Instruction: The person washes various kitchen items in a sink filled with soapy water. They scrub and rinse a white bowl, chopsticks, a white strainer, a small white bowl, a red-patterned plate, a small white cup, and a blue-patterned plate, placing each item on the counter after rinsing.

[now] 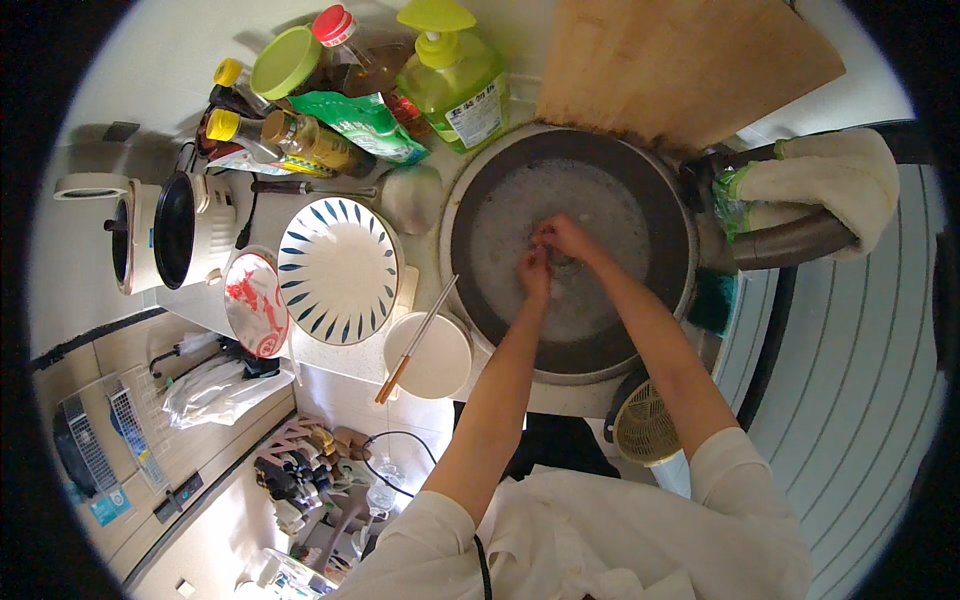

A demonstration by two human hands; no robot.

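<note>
Both my hands meet over the middle of a round dark basin with a pale metal rim [454, 195], which holds cloudy greyish water [510, 195]. My left hand [535, 268] has its fingers bent against those of my right hand [564, 238]. Whether a small thing sits between the fingertips is too small and blurred to tell. Just under the right hand, a roundish shape [568, 274] shows faintly in the water. Left of the basin stands a white bowl [431, 367], with a pair of chopsticks [417, 337] laid across its rim.
A plate with blue dashes [341, 270] and a red-patterned dish [255, 304] sit left. Behind stand a green pump bottle [457, 90], seasoning bottles [319, 142] and a wooden board [675, 67]. A cloth [832, 180] drapes over a dark pipe at right, near a green scouring pad [711, 301].
</note>
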